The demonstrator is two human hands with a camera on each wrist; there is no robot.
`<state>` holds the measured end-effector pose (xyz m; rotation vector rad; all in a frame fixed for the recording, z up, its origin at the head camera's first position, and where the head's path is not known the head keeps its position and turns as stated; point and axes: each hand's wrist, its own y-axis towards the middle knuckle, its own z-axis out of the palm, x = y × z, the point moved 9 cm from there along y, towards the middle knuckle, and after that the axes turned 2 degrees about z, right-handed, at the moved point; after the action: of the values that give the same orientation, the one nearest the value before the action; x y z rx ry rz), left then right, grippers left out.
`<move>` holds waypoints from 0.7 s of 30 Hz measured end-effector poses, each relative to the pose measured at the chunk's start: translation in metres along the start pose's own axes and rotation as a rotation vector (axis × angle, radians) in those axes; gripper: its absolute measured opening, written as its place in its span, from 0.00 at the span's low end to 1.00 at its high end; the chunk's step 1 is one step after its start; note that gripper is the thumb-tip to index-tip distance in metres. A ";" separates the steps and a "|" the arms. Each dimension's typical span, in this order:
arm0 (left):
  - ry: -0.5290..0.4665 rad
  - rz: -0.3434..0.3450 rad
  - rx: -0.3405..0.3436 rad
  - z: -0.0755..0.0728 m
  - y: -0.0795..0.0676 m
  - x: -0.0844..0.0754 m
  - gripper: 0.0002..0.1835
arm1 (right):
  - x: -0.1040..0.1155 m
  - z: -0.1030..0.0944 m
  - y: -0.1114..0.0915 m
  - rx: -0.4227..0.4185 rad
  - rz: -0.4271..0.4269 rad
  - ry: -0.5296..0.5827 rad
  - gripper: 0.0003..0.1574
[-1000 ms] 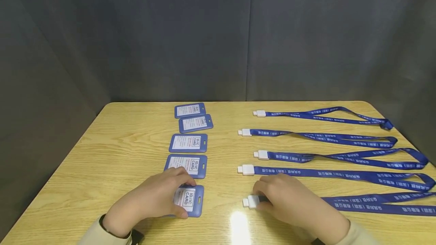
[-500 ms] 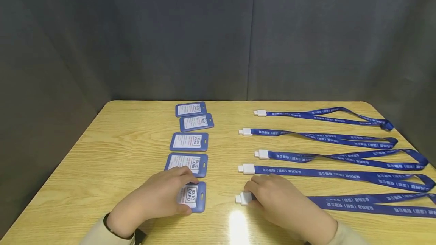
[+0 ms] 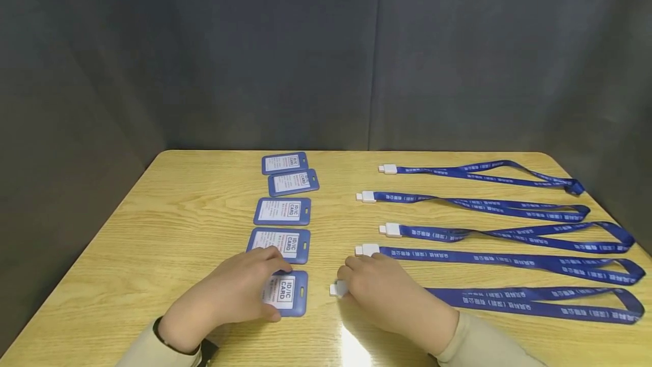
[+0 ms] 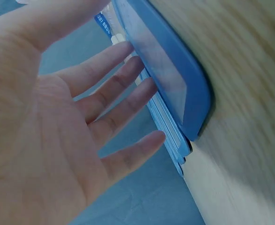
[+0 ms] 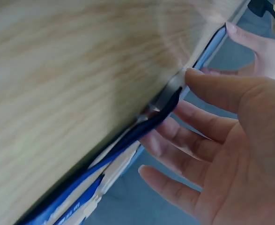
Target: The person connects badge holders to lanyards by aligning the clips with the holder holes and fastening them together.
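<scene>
In the head view my left hand spans the nearest blue ID card holder, thumb at its near edge and fingers at its far edge. The holder lies on the table, its slot facing right; its left part is hidden under the hand. The left wrist view shows the fingers along the edge of that card holder. My right hand pinches the nearest blue lanyard just behind its white clip, whose tip points at the holder across a small gap. In the right wrist view the lanyard runs under the fingertips.
Several more card holders lie in a column beyond my left hand; the two farthest touch or nearly touch. Several other lanyards stretch rightward in rows, white clips to the left. A dark curtain stands behind the wooden table.
My right hand has slid left, drawing the lanyard and its white clip toward the card holder. The nearest holder has shifted slightly away from me and straightened, with the left hand still at it.
</scene>
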<state>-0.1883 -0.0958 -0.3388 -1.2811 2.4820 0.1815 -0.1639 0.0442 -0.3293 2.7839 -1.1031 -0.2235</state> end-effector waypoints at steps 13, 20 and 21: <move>-0.009 -0.009 -0.015 0.003 0.003 0.001 0.37 | 0.013 0.006 0.021 0.002 -0.010 0.051 0.10; -0.012 -0.006 -0.022 0.005 0.004 0.001 0.37 | 0.016 0.005 0.025 0.010 -0.013 0.054 0.12; -0.004 -0.005 -0.023 0.004 0.003 0.001 0.37 | 0.016 0.005 0.025 0.006 -0.014 0.053 0.11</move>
<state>-0.1906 -0.0938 -0.3436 -1.2945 2.4800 0.2124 -0.1703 0.0151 -0.3308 2.7864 -1.0736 -0.1478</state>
